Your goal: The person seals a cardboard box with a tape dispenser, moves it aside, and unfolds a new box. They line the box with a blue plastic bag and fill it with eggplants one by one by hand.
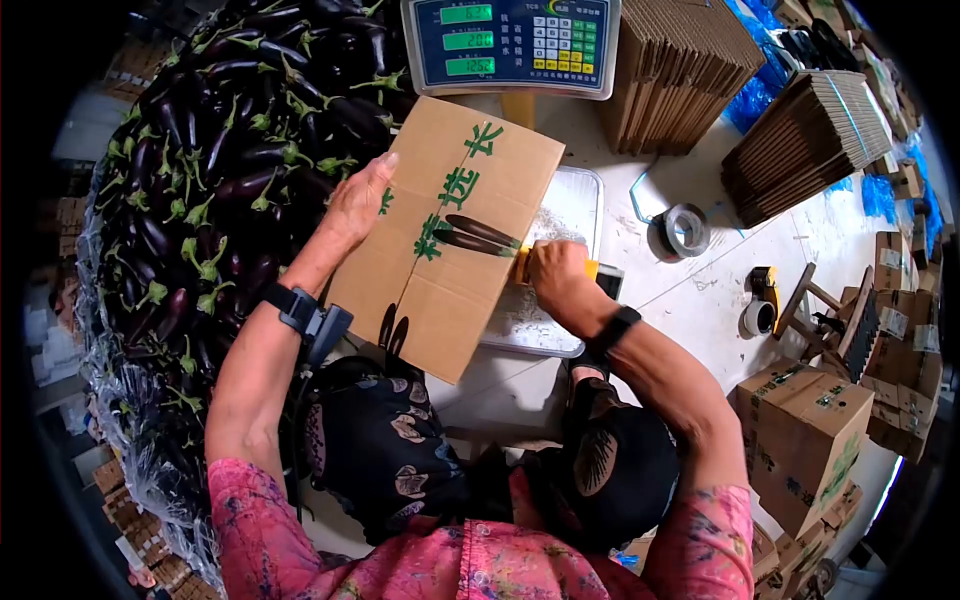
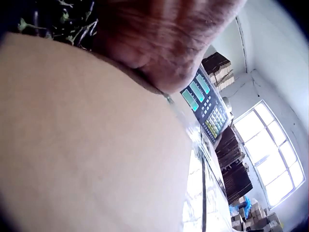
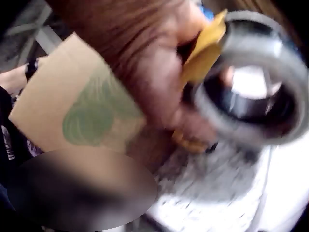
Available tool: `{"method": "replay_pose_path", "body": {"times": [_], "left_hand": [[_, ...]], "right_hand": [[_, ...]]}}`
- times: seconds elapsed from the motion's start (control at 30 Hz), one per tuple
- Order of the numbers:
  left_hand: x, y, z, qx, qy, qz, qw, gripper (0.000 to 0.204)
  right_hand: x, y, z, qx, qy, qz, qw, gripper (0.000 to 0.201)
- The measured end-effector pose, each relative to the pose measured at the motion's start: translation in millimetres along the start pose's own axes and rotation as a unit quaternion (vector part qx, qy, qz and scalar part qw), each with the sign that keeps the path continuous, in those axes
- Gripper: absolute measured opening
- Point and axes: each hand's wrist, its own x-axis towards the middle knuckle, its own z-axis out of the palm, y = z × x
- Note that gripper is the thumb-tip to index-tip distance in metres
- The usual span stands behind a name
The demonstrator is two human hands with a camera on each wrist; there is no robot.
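A closed cardboard box (image 1: 430, 290), printed with green characters and dark eggplants, tilts over the metal tray (image 1: 585, 200) in the head view. My left hand (image 1: 357, 205) grips its left edge, thumb lying near the top face. The left wrist view has this hand (image 2: 159, 43) over the box's edge, with shiny clear tape (image 2: 181, 113) beside it. At the box's right side my right hand (image 1: 562, 280) grips a yellow tape dispenser (image 1: 523, 266). Its large tape roll (image 3: 285, 87) shows in the right wrist view, where the hand (image 3: 149, 67) wraps the yellow handle.
Many loose eggplants (image 1: 250, 160) are heaped at the left on plastic sheeting (image 1: 130, 450). A digital scale display (image 1: 510, 45) stands beyond the box. Flattened cartons (image 1: 680, 70) are stacked far right. A tape roll (image 1: 685, 232), another dispenser (image 1: 762, 300) and a closed box (image 1: 805, 440) lie rightward.
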Motion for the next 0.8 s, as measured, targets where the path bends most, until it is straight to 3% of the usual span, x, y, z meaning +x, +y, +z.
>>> {"method": "replay_pose_path", "body": {"times": [0.07, 0.13, 0.17, 0.2, 0.23, 0.27, 0.3, 0.33, 0.37, 0.4, 0.43, 0.47, 0.53, 0.57, 0.63, 0.67, 0.7, 0.73, 0.8], "left_hand": [[0.9, -10.9, 6.6, -0.048, 0.019, 0.061, 0.997, 0.068], [-2.2, -1.1, 4.7, -0.139, -0.06, 0.039, 0.988, 0.069], [-12.0, 17.2, 3.8, -0.161, -0.081, 0.049, 0.982, 0.069], [-18.7, 29.4, 5.4, -0.182, -0.1, 0.056, 0.976, 0.07], [-21.2, 33.6, 10.6, -0.228, -0.138, 0.085, 0.96, 0.075], [-22.1, 31.3, 20.0, -0.206, -0.132, 0.121, 0.962, 0.079], [-25.6, 38.1, 32.4, -0.232, -0.163, 0.135, 0.949, 0.085], [-17.8, 29.7, 43.3, -0.092, -0.161, 0.19, 0.964, 0.093], [-28.9, 49.0, 52.6, -0.001, -0.153, 0.228, 0.962, 0.096], [-40.5, 64.4, 63.2, 0.076, -0.169, 0.215, 0.959, 0.094], [-48.9, 79.4, 72.0, 0.08, -0.193, 0.22, 0.953, 0.095], [-53.8, 85.7, 83.6, 0.155, -0.178, 0.279, 0.931, 0.091], [-48.7, 69.2, 121.7, 0.202, -0.108, 0.444, 0.866, 0.088], [-48.9, 66.5, 127.8, 0.196, -0.114, 0.46, 0.859, 0.086], [-50.3, 64.4, 134.2, 0.184, -0.129, 0.492, 0.841, 0.08], [-50.6, 62.0, 130.1, 0.152, -0.115, 0.465, 0.865, 0.076], [-48.8, 55.9, 119.9, 0.121, -0.1, 0.435, 0.887, 0.072], [-46.5, 48.6, 107.0, 0.091, -0.084, 0.404, 0.906, 0.068], [-38.0, -6.5, 104.7, -0.034, -0.019, 0.229, 0.973, 0.059]], "right_hand": [[10.2, 6.0, 29.1, -0.026, 0.076, -0.003, 0.997, 0.034], [-18.4, 23.7, 51.3, 0.069, 0.192, 0.03, 0.979, 0.042], [-23.0, 42.3, 22.3, 0.234, -0.046, 0.125, 0.963, 0.054], [-47.4, 60.2, 22.9, 0.295, -0.028, 0.153, 0.943, 0.066], [-69.4, 78.7, 27.0, 0.356, -0.041, 0.195, 0.913, 0.069], [-93.5, 99.2, 33.5, 0.42, -0.029, 0.221, 0.88, 0.059], [-116.7, 113.3, 54.5, 0.547, 0.051, 0.222, 0.805, 0.06], [-142.2, 117.5, 19.8, 0.64, 0.049, 0.283, 0.713, 0.05], [-162.6, 125.5, 7.7, 0.66, 0.059, 0.304, 0.685, 0.05], [-180.6, 131.7, -5.1, 0.659, 0.09, 0.3, 0.684, 0.049], [-192.7, 134.2, -8.9, 0.705, 0.144, 0.283, 0.634, 0.048], [-205.3, 140.8, -15.6, 0.748, 0.164, 0.226, 0.602, 0.046], [-209.9, 137.8, -29.9, 0.793, 0.219, 0.217, 0.526, 0.05], [-205.6, 134.4, -38.5, 0.801, 0.247, 0.208, 0.504, 0.055], [-191.7, 130.0, -50.7, 0.816, 0.236, 0.16, 0.502, 0.055], [-184.2, 130.5, -53.8, 0.825, 0.228, 0.135, 0.499, 0.055], [-177.1, 135.9, -51.6, 0.82, 0.168, 0.131, 0.531, 0.049], [-159.6, 139.5, -28.8, 0.775, 0.168, 0.182, 0.582, 0.048], [-140.5, 121.0, -59.2, 0.774, 0.146, 0.172, 0.592, 0.047]]}}
